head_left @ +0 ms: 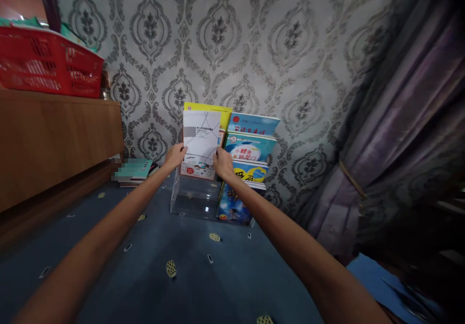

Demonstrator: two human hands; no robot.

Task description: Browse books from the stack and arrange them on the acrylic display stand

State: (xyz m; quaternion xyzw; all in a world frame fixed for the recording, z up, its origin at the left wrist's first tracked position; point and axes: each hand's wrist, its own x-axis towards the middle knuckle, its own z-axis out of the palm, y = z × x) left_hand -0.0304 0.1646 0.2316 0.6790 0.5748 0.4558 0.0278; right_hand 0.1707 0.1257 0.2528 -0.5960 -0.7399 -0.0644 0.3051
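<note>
My left hand [175, 156] and my right hand [222, 163] both grip a white booklet [201, 136] by its lower edges. They hold it upright in the left column of a clear tiered display rack [192, 199] that stands on the floor against the wall. Behind the white booklet is a yellow book [210, 108], and a red-and-white book [196, 170] shows just below it. The rack's right column holds several blue and yellow children's books [250, 147] stacked in steps.
A pile of teal books [136, 171] lies on the blue carpet [189, 275] left of the rack. A wooden cabinet [54, 140] with a red basket [47, 62] on top stands at the left. Purple curtains [399, 135] hang at the right, with blue sheets [378, 280] below.
</note>
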